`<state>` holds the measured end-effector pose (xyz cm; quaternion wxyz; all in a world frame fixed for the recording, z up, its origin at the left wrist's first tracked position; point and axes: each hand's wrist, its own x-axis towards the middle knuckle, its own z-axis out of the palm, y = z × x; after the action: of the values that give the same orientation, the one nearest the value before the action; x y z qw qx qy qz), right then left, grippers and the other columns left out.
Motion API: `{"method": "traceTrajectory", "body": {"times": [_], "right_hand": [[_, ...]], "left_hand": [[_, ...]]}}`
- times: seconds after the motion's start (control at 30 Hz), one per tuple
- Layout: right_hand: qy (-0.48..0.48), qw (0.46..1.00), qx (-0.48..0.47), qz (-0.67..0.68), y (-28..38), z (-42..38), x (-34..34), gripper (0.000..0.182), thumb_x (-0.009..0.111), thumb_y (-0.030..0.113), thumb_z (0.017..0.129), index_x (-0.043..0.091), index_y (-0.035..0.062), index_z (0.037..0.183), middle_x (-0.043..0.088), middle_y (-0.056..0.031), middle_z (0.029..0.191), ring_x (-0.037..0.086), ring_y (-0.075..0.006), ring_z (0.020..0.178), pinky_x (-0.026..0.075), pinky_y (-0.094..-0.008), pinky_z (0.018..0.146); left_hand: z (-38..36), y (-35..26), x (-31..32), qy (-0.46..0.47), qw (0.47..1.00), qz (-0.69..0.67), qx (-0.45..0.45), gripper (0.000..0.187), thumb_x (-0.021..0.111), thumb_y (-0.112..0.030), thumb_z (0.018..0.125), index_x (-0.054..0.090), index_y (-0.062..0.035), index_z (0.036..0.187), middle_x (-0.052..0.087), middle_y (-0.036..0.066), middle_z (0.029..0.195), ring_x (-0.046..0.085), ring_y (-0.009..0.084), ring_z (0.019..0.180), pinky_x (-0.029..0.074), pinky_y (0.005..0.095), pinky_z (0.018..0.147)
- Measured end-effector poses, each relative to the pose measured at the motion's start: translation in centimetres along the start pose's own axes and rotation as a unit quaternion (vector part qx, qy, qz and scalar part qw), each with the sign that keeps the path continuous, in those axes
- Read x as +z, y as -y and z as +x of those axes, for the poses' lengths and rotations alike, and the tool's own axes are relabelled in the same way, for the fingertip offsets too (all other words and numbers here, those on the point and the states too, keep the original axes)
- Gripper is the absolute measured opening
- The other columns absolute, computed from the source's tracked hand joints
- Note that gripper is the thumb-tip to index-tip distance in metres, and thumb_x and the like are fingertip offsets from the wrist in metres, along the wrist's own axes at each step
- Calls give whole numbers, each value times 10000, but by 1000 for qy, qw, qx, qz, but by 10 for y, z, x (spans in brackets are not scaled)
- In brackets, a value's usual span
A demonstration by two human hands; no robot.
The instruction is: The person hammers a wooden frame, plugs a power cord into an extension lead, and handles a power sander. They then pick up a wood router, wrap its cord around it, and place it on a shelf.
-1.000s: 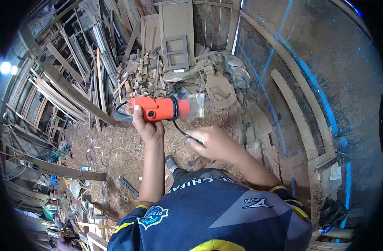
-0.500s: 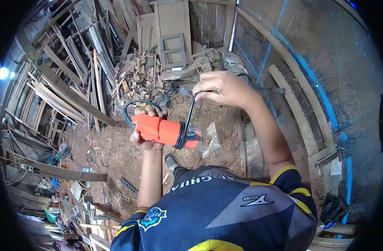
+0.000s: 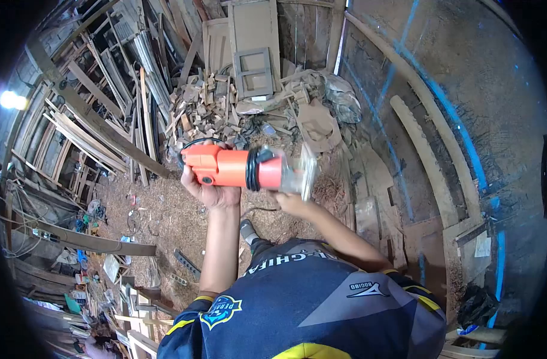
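Observation:
My left hand [image 3: 216, 194] is wrapped round the rear of an orange trim router [image 3: 228, 167], held level above the floor. Its clear plastic base [image 3: 297, 175] points right. Turns of black power cord [image 3: 252, 170] circle the body just behind the base, and a loop arches over the rear end. My right hand [image 3: 292, 204] is under the base, with its fingertips partly hidden by the tool. A loose stretch of the cord runs left from those closed fingers.
Wood shavings cover the floor [image 3: 165, 221]. Offcuts [image 3: 207, 107] lie heaped ahead beside a small wooden frame [image 3: 253, 73]. Long boards [image 3: 85, 140] lean at the left, and a curved plank [image 3: 426, 155] lies at the right.
My right hand has swung from above the router down beneath it, bringing the cord around the body. The router has tilted to nearly level and risen slightly in view, still in my left hand.

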<state>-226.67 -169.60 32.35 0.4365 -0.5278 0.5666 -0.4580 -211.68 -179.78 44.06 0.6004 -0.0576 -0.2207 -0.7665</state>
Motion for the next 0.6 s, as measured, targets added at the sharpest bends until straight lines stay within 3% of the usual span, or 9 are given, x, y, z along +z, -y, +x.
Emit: {"method": "traceTrajectory", "body": {"times": [0.03, 0.07, 0.13, 0.27, 0.37, 0.4, 0.43, 0.57, 0.6], "right_hand": [[59, 985, 162, 15, 36, -15, 1, 495, 567, 293, 1082, 502, 49, 1508, 690, -144, 1336, 667, -259, 1240, 550, -402, 984], [58, 985, 162, 17, 40, -23, 6, 495, 567, 293, 1082, 502, 49, 1508, 690, -144, 1336, 667, -259, 1240, 550, -402, 984], [-42, 996, -81, -25, 40, -42, 19, 439, 567, 247, 1074, 538, 41, 1461, 730, -200, 1178, 714, -350, 1097, 553, -429, 886], [-41, 978, -154, -135, 51, -54, 8, 422, 584, 194, 1040, 570, 15, 1422, 696, -300, 1030, 685, -475, 948, 551, -494, 828], [-31, 952, -148, -268, 79, -57, -13, 407, 609, 154, 990, 620, 27, 1376, 707, -276, 999, 699, -446, 937, 549, -518, 822], [-67, 933, -194, -294, 92, -57, -19, 267, 633, 119, 926, 700, 12, 1161, 710, -240, 940, 706, -424, 899, 549, -527, 801], [-69, 934, -190, -294, 102, -55, -26, 267, 633, 119, 926, 700, 12, 1161, 710, -240, 940, 706, -424, 899, 549, -527, 801], [51, 913, -176, -364, 145, -46, -53, 207, 663, 144, 882, 701, 86, 1077, 723, -164, 922, 718, -370, 867, 559, -508, 749], [80, 899, -164, -397, 161, -46, -59, 189, 663, 150, 883, 692, 93, 1061, 719, -158, 910, 716, -371, 861, 556, -507, 743]], "left_hand": [[4, -2, -5, -23, 999, 37, 1, 492, 634, -463, 942, 616, -99, 1273, 695, 133, 1209, 690, 336, 1088, 561, 493, 996], [9, 1, -11, -49, 998, 46, 21, 459, 639, -431, 951, 606, -100, 1267, 697, 134, 1208, 691, 322, 1086, 566, 478, 985], [15, 8, -19, -96, 990, 88, 51, 383, 649, -368, 968, 580, -108, 1241, 695, 135, 1201, 693, 295, 1065, 574, 460, 958], [17, 22, -41, -116, 968, 198, 103, 272, 669, -224, 988, 501, -118, 1174, 658, 113, 1133, 682, 246, 1004, 577, 431, 911], [11, 29, -41, -115, 959, 230, 119, 262, 668, -113, 983, 484, -104, 1169, 633, 112, 1105, 674, 231, 988, 577, 414, 902], [7, 31, -43, -106, 955, 254, 110, 262, 665, -101, 981, 482, -99, 1169, 633, 119, 1107, 673, 232, 981, 579, 415, 898], [2, 33, -41, -97, 951, 276, 101, 262, 662, -88, 980, 481, -94, 1169, 633, 125, 1109, 671, 232, 975, 580, 416, 894], [-20, 38, -56, -60, 949, 309, 32, 359, 685, -62, 939, 487, -76, 1239, 630, 127, 1121, 660, 232, 1015, 571, 408, 905], [-21, 36, -68, -5, 947, 320, 19, 423, 696, -51, 908, 487, -69, 1275, 638, 143, 1157, 655, 235, 1052, 561, 416, 936]]}}
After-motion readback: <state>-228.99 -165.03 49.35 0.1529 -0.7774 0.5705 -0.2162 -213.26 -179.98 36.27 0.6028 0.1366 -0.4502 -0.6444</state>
